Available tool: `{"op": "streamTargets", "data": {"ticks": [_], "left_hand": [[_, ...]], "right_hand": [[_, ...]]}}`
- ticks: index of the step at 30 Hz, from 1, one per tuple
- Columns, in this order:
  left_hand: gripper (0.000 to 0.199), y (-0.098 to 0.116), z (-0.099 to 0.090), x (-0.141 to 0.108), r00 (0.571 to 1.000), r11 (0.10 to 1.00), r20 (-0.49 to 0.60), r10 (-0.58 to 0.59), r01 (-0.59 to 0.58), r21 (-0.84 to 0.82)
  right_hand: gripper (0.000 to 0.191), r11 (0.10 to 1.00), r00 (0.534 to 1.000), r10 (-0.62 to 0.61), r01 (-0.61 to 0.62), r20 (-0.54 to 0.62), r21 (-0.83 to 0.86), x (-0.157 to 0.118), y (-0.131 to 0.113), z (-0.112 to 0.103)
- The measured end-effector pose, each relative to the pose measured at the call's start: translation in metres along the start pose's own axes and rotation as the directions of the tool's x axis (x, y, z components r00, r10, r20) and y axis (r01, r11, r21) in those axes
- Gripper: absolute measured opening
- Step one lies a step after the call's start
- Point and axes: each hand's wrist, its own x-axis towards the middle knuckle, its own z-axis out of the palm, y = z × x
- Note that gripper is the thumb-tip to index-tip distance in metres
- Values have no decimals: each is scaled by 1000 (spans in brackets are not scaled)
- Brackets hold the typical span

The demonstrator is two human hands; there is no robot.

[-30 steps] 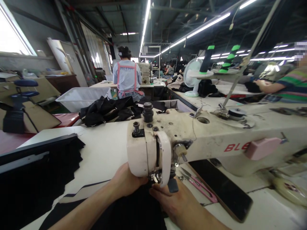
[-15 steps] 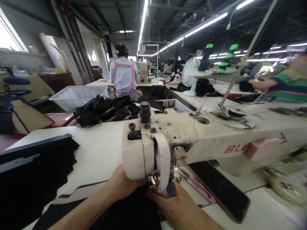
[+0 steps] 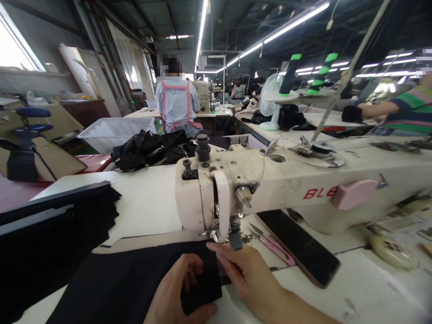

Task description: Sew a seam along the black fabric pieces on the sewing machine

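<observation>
A cream sewing machine (image 3: 199,193) stands before me with a piece of black fabric (image 3: 135,270) under its needle area. Along the fabric's far edge runs a beige strip (image 3: 145,243). My left hand (image 3: 172,288) rests over the fabric near its right end, thumb and curled fingers apart. Close by the presser foot (image 3: 212,235), my right hand (image 3: 249,272) pinches the fabric's right edge between thumb and forefinger. Pink-handled thread snips (image 3: 275,249) and a dark phone (image 3: 300,247) lie on the table right of that hand.
A stack of black fabric pieces (image 3: 57,247) covers the table's left side. Behind the machine are a heap of black pieces (image 3: 151,148) and a white bin (image 3: 114,132). One person (image 3: 177,103) sits ahead; another person's arm (image 3: 378,109) shows at right.
My left hand has drawn back from beside the needle toward me and opened. The fabric now lies spread leftward with its beige strip in view. My right hand stays near the presser foot.
</observation>
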Motion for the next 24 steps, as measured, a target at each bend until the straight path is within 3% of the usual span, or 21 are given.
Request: {"op": "streamTargets", "data": {"ticks": [1,2,3,4,5,6,8,13,15,17,20,24], "left_hand": [[47,2,-1,1,1000,999,9,-4,4,-33],[48,3,-2,2,1000,998,15,-9,10,-60],[50,5,-3,3,1000,997,18,-17,19,-79],[53,6,-3,4,1000,995,15,-24,25,-92],[55,7,-4,4,1000,995,8,-30,31,-100],[56,8,-3,4,999,994,5,-33,33,-105],[57,9,-3,4,1000,994,0,-29,29,-102],[48,6,-4,4,1000,999,12,9,-9,-37],[39,5,-3,2,997,997,27,75,-75,-9],[21,4,-1,-1,976,976,26,216,-216,2],[17,3,1,-5,884,882,-27,467,-463,88],[19,0,-2,-5,689,657,19,725,-699,282]], "right_hand": [[28,953,987,161,-162,27,257,-6,-3,1],[29,795,943,312,-325,113,513,-12,-6,3],[33,569,882,409,-447,234,690,-17,-9,5],[39,362,828,442,-517,346,776,-22,-11,8],[44,216,791,446,-550,420,807,-26,-12,11],[45,146,769,449,-565,454,812,-29,-13,13],[46,150,770,454,-562,449,813,-31,-15,18],[38,305,780,503,-563,372,768,-25,-18,26],[30,332,755,548,-592,361,734,-24,-19,27],[22,336,733,581,-612,353,716,-24,-21,29],[11,331,723,599,-616,345,715,-24,-25,29],[22,309,702,611,-638,367,705,-22,-36,23]]}}
